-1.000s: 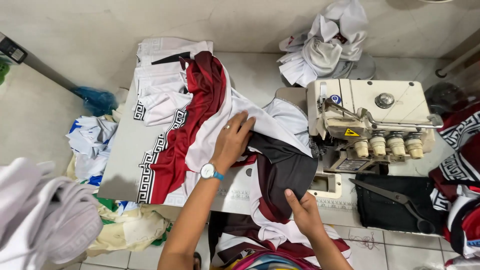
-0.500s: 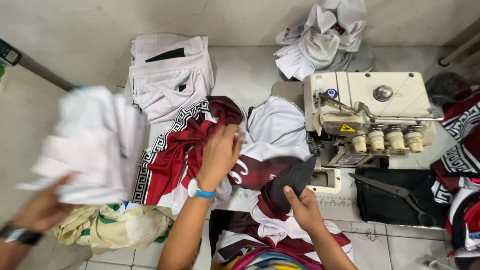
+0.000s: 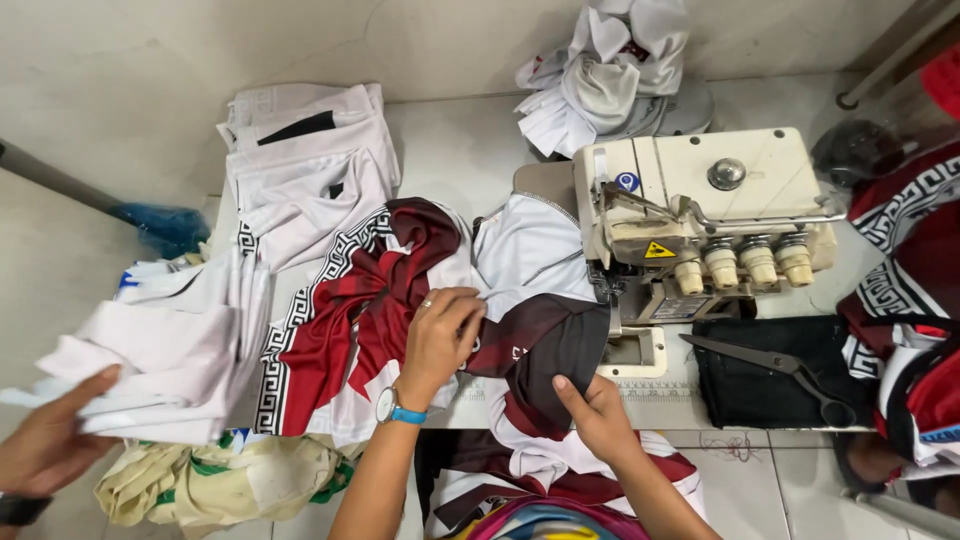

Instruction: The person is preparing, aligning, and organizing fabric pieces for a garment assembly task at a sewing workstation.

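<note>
Left hand has its fingers curled, bunching up the red and white jersey mid-table, just beside the sewing machine. Right hand pinches the jersey's dark part at the table's front edge. Someone else's hand holds white cloth off the left edge.

Co-worker's hand lowered white stack leftwards; red-white garment (w/ left hand) slid towards machine.
</note>
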